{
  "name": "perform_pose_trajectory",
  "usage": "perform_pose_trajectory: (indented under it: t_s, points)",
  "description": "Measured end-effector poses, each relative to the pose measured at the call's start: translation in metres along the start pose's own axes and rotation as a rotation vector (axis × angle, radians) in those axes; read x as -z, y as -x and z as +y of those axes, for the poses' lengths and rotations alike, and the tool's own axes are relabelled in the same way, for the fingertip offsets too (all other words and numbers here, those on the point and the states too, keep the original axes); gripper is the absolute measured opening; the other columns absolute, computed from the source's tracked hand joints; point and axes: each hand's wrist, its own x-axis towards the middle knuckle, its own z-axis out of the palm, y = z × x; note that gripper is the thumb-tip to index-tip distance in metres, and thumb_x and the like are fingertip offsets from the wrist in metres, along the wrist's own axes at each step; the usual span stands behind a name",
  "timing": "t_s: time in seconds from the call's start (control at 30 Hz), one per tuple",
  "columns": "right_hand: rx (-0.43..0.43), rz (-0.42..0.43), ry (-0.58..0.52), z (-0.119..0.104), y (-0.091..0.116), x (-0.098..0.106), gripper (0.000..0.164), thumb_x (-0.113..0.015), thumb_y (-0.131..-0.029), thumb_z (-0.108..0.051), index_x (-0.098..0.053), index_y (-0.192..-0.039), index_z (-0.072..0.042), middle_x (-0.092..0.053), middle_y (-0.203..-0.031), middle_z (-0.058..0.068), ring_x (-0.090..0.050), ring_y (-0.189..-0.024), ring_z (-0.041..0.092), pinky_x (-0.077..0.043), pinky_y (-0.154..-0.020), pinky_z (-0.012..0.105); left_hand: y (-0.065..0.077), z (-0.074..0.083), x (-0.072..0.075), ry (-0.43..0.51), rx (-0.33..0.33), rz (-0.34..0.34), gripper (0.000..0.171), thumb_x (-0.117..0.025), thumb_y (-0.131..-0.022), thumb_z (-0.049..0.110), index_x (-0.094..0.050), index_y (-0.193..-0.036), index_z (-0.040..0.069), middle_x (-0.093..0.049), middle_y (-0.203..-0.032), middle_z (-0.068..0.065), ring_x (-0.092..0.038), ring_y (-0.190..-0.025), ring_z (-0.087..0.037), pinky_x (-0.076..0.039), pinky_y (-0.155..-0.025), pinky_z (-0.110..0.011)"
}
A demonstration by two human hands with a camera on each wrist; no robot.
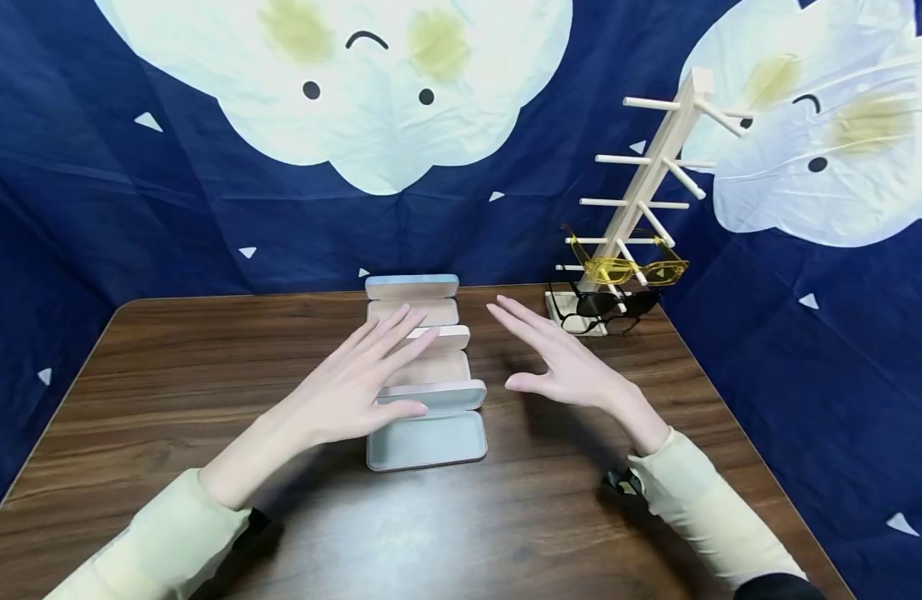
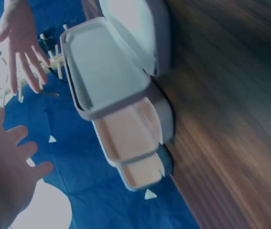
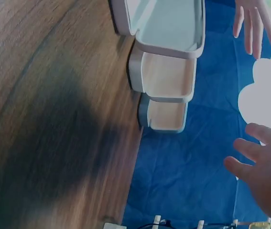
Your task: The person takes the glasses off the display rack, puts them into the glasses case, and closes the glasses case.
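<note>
Three glasses cases stand open in a column on the table. The front case point(image 1: 431, 442) has a pale blue-grey lining; the middle case point(image 1: 448, 367) and the back case point(image 1: 412, 288) are lined in beige. All three look empty inside in the left wrist view. My left hand point(image 1: 348, 387) hovers over the left side of the cases, fingers extended, hiding part of them in the head view. To the right of the cases, my right hand point(image 1: 573, 362) is held above the table with its fingers extended. Neither hand holds anything.
A pale wooden rack point(image 1: 659, 158) with several pegs stands at the back right. Yellow glasses point(image 1: 611, 271) and black sunglasses point(image 1: 596, 304) hang on its low pegs, with a thin dark frame below. Blue cloth point(image 1: 206, 208) with cloud prints borders the wooden table point(image 1: 168, 375).
</note>
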Motion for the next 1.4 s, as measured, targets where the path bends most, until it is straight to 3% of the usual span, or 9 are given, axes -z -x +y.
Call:
perform_pose_trajectory:
  t_s: [0.13,0.3,0.47,0.6,0.83,1.07,1.2,1.4]
  points:
    - [0.002,0.049,-0.124,0.002,0.007,0.004,0.092,-0.052,-0.093,-0.075,-0.02,-0.165,-0.029,-0.02,-0.173,-0.002,-0.024,-0.16,0.024,-0.029,-0.124,0.057,-0.01,0.006,-0.004,0.037,-0.017,0.047,0.088,-0.057,-0.095,0.066,-0.022,-0.165,0.026,-0.016,-0.175,0.0,-0.018,-0.162,-0.028,-0.023,-0.128,-0.055]
    - [0.003,0.13,-0.213,0.007,0.018,0.009,0.095,-0.043,-0.092,-0.081,-0.021,-0.165,-0.026,-0.024,-0.172,-0.001,-0.022,-0.16,0.022,-0.02,-0.13,0.037,-0.026,0.014,-0.008,0.107,-0.024,0.115,0.089,-0.064,-0.096,0.058,-0.02,-0.166,0.027,-0.018,-0.174,0.002,-0.021,-0.161,-0.029,-0.027,-0.126,-0.056]
    - [0.038,0.202,-0.309,0.013,0.027,0.013,0.091,-0.046,-0.095,-0.075,-0.025,-0.165,-0.02,-0.032,-0.17,0.007,-0.034,-0.156,0.027,-0.031,-0.123,0.023,-0.04,0.024,-0.01,0.207,0.002,0.138,0.088,-0.066,-0.097,0.052,-0.018,-0.166,0.027,-0.019,-0.174,0.005,-0.019,-0.162,-0.024,-0.024,-0.129,-0.052]
    - [0.071,0.241,-0.42,0.018,0.032,0.016,0.09,-0.05,-0.098,-0.068,-0.027,-0.164,-0.012,-0.036,-0.167,0.012,-0.04,-0.152,0.031,-0.038,-0.119,0.022,-0.049,0.032,-0.011,0.291,0.03,0.148,0.086,-0.063,-0.098,0.053,-0.017,-0.166,0.029,-0.018,-0.173,0.011,-0.019,-0.161,-0.019,-0.025,-0.129,-0.048]
    - [0.051,0.274,-0.544,0.024,0.045,0.029,0.083,-0.05,-0.101,-0.064,-0.026,-0.164,-0.015,-0.039,-0.163,0.021,-0.043,-0.149,0.035,-0.044,-0.116,0.029,-0.064,0.045,-0.012,0.419,0.046,0.176,0.082,-0.064,-0.099,0.048,-0.02,-0.165,0.03,-0.027,-0.171,0.008,-0.028,-0.158,-0.017,-0.03,-0.127,-0.048]
    - [0.113,0.356,-0.715,0.034,0.06,0.044,0.083,-0.052,-0.105,-0.051,-0.02,-0.163,-0.001,-0.042,-0.157,0.031,-0.053,-0.142,0.028,-0.053,-0.108,0.036,-0.081,0.06,-0.016,0.603,0.105,0.164,0.077,-0.044,-0.099,0.072,-0.014,-0.164,0.042,-0.027,-0.169,0.012,-0.032,-0.155,-0.013,-0.036,-0.123,-0.049]
    - [0.15,0.406,-0.767,0.037,0.066,0.053,0.084,-0.051,-0.105,-0.051,-0.018,-0.163,0.001,-0.049,-0.152,0.03,-0.06,-0.135,0.03,-0.056,-0.103,0.037,-0.09,0.068,-0.02,0.722,0.143,0.158,0.081,-0.04,-0.097,0.076,-0.01,-0.164,0.043,-0.034,-0.167,0.01,-0.029,-0.157,-0.013,-0.037,-0.121,-0.053]
    - [0.18,0.466,-0.812,0.041,0.073,0.066,0.081,-0.052,-0.106,-0.049,-0.021,-0.162,0.001,-0.058,-0.145,0.025,-0.066,-0.127,0.03,-0.059,-0.1,0.037,-0.104,0.077,-0.027,0.804,0.191,0.139,0.084,-0.038,-0.094,0.082,-0.011,-0.163,0.043,-0.042,-0.164,0.007,-0.034,-0.154,-0.013,-0.036,-0.123,-0.052]
